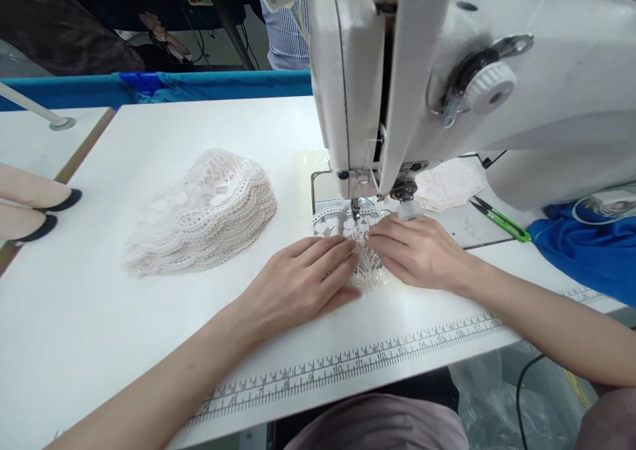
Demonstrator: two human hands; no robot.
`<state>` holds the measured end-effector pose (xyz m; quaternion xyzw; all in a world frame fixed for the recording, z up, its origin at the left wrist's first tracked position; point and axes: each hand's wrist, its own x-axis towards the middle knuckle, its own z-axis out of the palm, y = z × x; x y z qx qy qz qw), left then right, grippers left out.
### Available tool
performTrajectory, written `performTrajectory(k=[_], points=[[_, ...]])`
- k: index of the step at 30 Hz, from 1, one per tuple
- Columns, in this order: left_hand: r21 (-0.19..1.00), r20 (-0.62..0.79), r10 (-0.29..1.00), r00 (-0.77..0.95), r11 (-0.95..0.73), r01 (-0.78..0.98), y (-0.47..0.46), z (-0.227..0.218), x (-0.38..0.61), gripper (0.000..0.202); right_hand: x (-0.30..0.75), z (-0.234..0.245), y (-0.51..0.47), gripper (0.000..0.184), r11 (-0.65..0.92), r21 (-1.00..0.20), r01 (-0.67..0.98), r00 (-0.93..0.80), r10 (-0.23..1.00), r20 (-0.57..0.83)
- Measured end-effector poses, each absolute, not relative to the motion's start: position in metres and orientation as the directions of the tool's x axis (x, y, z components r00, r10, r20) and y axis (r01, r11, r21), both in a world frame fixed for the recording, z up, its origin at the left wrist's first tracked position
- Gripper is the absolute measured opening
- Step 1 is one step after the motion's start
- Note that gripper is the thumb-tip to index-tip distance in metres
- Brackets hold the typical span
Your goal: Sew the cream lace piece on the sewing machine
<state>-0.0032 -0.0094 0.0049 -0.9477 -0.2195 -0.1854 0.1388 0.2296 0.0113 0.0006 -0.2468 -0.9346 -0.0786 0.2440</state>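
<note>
My left hand point(311, 274) rests on left side of lace point(366, 256), fingers bent; cannot tell if they pinch. My right hand point(422, 251) pinches lace at right side, fingertips close together. Lace lies on bench point(124, 350) under machine point(355, 85), far part by needle point(354, 209). Big lace pile point(213, 218) sits left, apart from hands. Green snips point(499, 218) lie right, just beside blue cloth point(576, 248).
</note>
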Motion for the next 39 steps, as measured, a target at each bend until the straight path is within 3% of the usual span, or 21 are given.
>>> performTrajectory(k=[2,4,5,7,8,12,15,39], points=[[-0.175,0.445,0.388,0.807,-0.846,0.503,-0.010,0.003,-0.002,0.016,0.230,0.001,0.011,0.039,0.886,-0.042,0.461,-0.758,0.418,0.501],[-0.051,0.487,0.483,0.728,-0.817,0.575,-0.011,0.000,0.002,0.015,0.230,0.000,0.011,0.059,0.884,-0.067,0.463,-0.752,0.431,0.499],[0.030,0.495,0.537,0.683,-0.796,0.605,-0.012,-0.001,0.004,0.014,0.229,0.000,0.012,0.057,0.875,-0.053,0.482,-0.749,0.442,0.494],[0.112,0.492,0.592,0.638,-0.770,0.628,-0.013,-0.004,0.008,0.014,0.228,-0.001,0.012,0.034,0.855,0.019,0.519,-0.748,0.443,0.495],[0.094,0.487,0.587,0.647,-0.772,0.629,-0.014,-0.004,0.009,0.017,0.227,-0.002,0.012,0.023,0.849,0.062,0.524,-0.750,0.426,0.506],[-0.101,0.470,0.503,0.726,-0.786,0.610,-0.018,-0.004,0.009,0.031,0.227,-0.001,0.011,0.025,0.864,0.160,0.477,-0.767,0.320,0.556],[-0.157,0.442,0.482,0.756,-0.789,0.594,-0.021,-0.003,0.006,0.029,0.226,0.001,0.010,0.022,0.879,0.166,0.447,-0.772,0.285,0.568],[-0.204,0.436,0.505,0.745,-0.750,0.629,-0.006,-0.004,0.004,0.029,0.227,-0.006,0.019,0.027,0.856,0.167,0.490,-0.781,0.345,0.521]])
